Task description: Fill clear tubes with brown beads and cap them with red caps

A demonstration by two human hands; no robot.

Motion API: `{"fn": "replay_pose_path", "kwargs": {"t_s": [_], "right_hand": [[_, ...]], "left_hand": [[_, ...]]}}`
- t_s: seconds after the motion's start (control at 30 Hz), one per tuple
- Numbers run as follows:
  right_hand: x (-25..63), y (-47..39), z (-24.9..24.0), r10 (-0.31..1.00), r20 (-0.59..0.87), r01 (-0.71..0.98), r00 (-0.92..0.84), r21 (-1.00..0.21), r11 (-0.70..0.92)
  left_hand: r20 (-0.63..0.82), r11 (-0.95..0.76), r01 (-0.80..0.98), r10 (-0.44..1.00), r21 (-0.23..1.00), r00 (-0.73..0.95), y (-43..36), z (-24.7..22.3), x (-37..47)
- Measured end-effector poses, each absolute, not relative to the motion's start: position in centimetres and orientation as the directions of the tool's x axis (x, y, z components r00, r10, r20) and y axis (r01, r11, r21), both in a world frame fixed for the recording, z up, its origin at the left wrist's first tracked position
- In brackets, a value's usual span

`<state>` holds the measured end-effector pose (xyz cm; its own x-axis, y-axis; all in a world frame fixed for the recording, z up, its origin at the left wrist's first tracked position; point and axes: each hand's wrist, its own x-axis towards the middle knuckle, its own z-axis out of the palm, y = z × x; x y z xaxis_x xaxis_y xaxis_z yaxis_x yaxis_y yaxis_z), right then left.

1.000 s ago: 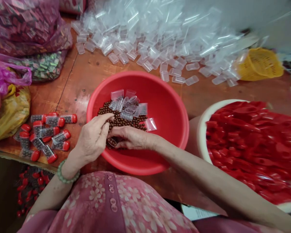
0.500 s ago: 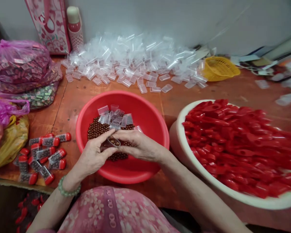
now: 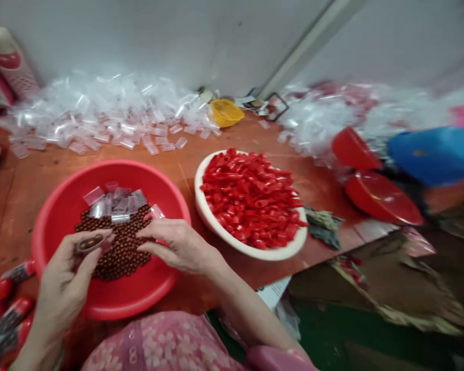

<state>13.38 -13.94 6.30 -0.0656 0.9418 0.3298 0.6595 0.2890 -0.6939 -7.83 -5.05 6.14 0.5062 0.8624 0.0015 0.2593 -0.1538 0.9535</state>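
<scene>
My left hand [image 3: 67, 273] grips a small clear plastic tube [image 3: 89, 244] between thumb and fingers, its mouth upward and brown balls visible inside. My right hand [image 3: 181, 245] hovers over the red basin [image 3: 135, 304], thumb and fingers apart, with nothing visible between them. Below both hands lies a heap of small brown balls [image 3: 126, 252] in the basin. Several loose clear tubes [image 3: 120, 206] rest on the far side of that heap. To the right, a white tub [image 3: 201, 206] is heaped with red plastic caps [image 3: 251, 198].
Filled tubes with red caps [image 3: 10, 314] lie left of the basin. A long pile of clear tubes [image 3: 100, 113] lines the wall, beside a yellow basket [image 3: 227, 113]. Farther right are a red bowl [image 3: 382, 198], a blue container [image 3: 433, 154] and a grey-green cloth [image 3: 325, 226].
My view has swung to the right. The right hand has come away from the tube and its fingers have parted, while the left hand keeps hold of it.
</scene>
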Motion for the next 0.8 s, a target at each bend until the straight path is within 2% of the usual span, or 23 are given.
{"fn": "replay_pose_path", "kwargs": {"t_s": [0.07,0.13,0.23,0.3,0.57,0.7,0.8], "right_hand": [[15.5,-15.8,6.9,0.950,0.306,0.720,0.066,-0.673,0.167],[18.3,-17.7,7.4,0.929,0.256,0.772,0.268,-0.633,-0.048],[22.9,-19.7,7.6,0.843,0.142,0.785,0.519,-0.468,-0.405],[25.3,-19.8,7.2,0.809,0.086,0.779,0.581,-0.347,-0.523],[27.0,-15.8,5.1,0.897,0.021,0.897,0.441,0.010,-0.442],[27.3,-15.7,4.2,0.916,0.022,0.916,0.401,0.001,-0.401],[28.1,-16.7,4.1,0.923,0.106,0.929,0.369,-0.064,-0.364]], "left_hand": [[-0.024,-0.120,0.277,0.884,0.953,0.466,-4.9,5.9,-7.7],[-0.047,-0.110,0.317,0.893,0.942,0.448,-5.1,5.8,-7.6],[-0.040,-0.113,0.361,0.919,0.926,0.391,-5.5,6.0,-7.8],[-0.036,-0.110,0.381,0.934,0.918,0.355,-5.8,6.0,-7.7],[-0.054,-0.104,0.287,0.868,0.952,0.494,-6.0,5.0,-6.0],[-0.082,-0.012,0.164,0.831,0.986,0.550,-6.4,5.4,-5.3],[-0.102,0.092,0.046,0.807,0.995,0.582,-6.5,5.7,-5.0]]}}
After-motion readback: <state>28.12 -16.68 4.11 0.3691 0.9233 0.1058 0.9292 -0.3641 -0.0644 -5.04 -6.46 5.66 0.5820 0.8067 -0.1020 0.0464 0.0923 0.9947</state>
